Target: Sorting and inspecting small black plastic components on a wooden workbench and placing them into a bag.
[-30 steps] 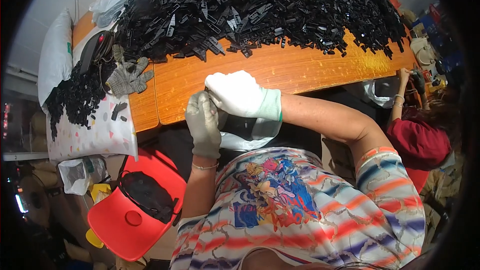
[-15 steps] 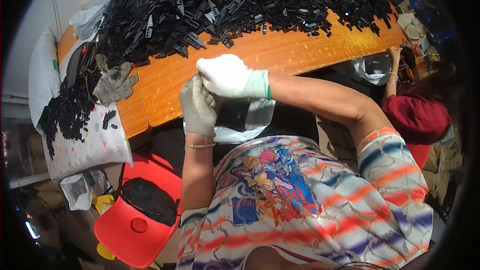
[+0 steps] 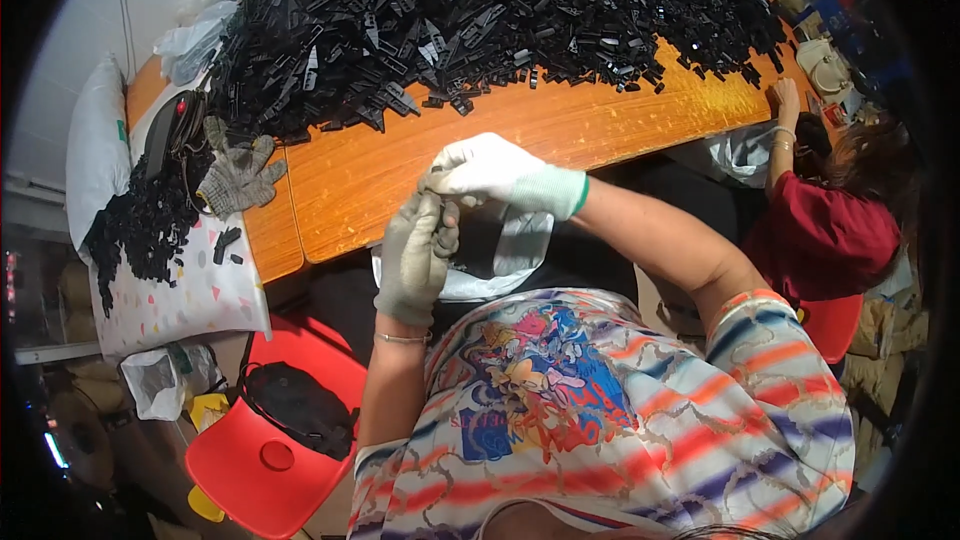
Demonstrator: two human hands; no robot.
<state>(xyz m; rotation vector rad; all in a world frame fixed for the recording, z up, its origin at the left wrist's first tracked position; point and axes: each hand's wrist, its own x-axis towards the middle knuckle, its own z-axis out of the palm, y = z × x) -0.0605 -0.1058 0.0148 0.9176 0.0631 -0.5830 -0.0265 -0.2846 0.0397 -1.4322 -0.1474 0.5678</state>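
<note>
Both my hands wear thin gloves and meet just off the front edge of the orange wooden table point(image 3: 400, 184). The fingers of my left hand point(image 3: 416, 258) are closed and curled, their tips against those of the other glove. Pinched together over them are the fingers of my right hand point(image 3: 488, 168). Whatever they hold, if anything, is too small or covered to make out. Below the hands, a white plastic bag point(image 3: 480, 285) hangs at my lap. A large heap of black plastic parts point(image 3: 440, 25) covers the far part of the table.
Left of the table, more black parts point(image 3: 145, 240) and a loose grey knit glove point(image 3: 238, 172) lie on a patterned cover. A red chair point(image 3: 255, 465) holding a black bag point(image 3: 300, 405) stands at the lower left. Another person in a red sleeve point(image 3: 825, 235) works at the right.
My hands have shifted right and slightly toward me. The right hand has tilted and its fingertips now point down onto the left fingertips. The other person's arm has moved slightly.
</note>
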